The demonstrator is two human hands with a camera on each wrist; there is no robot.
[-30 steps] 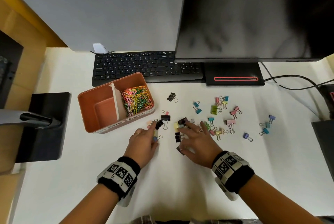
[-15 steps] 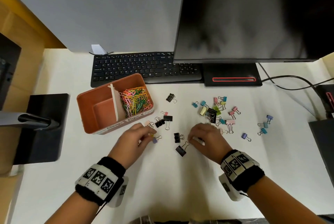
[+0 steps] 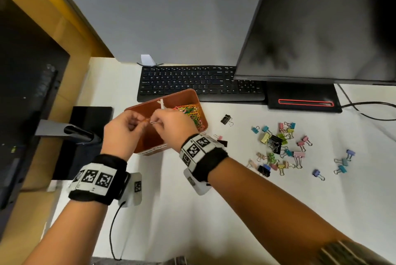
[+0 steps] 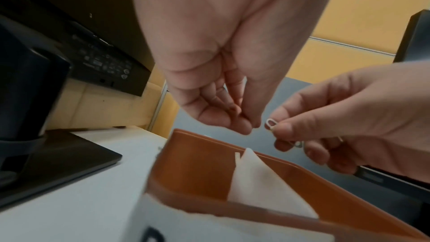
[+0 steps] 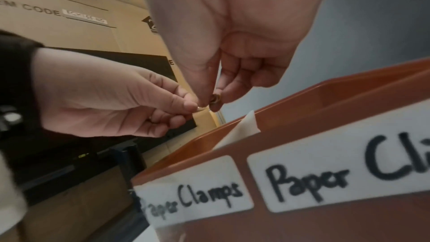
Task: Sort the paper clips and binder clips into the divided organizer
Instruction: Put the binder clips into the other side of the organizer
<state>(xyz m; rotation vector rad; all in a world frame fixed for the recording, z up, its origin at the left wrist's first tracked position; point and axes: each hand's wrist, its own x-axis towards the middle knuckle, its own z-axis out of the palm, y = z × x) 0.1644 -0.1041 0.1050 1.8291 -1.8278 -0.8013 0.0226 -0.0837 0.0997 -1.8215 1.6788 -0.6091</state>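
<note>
Organizer (image 3: 199, 102) sat on the white tabletop (image 3: 192, 211) before the keyboard (image 3: 201, 83); front labels read "Paper Clamps" (image 5: 193, 196) and "Paper Cli…" (image 5: 349, 168). Paper clips (image 3: 191, 112) filled its right compartment. My right hand (image 3: 173, 123) pinched a small wire clip (image 4: 271, 123) above the divider (image 4: 260, 185); my left hand (image 3: 123, 129) had fingers curled tight, contents unclear. Binder clips (image 3: 278, 142) lay scattered on open tabletop to the right. A box behind read "CODE".
</note>
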